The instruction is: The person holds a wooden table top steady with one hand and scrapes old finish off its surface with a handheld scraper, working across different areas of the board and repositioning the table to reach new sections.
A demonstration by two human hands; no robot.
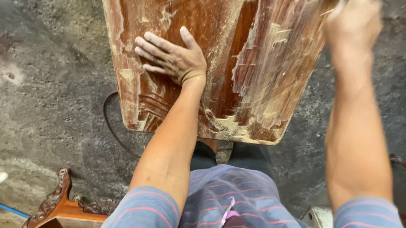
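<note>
left hand lies flat, fingers spread, on dusty wooden panel; right hand blurred, grip unclear.

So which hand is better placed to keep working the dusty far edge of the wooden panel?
Probably the right hand: it is already at the far right edge of the wooden panel, blurred. The left hand lies flat, fingers spread, nearer the panel's middle, bracing it.

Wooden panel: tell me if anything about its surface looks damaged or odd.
The wooden panel has finish stripped in ragged pale patches, worst on its right half, with dust over it. The left hand lies flat on it; the right hand is blurred.
</note>
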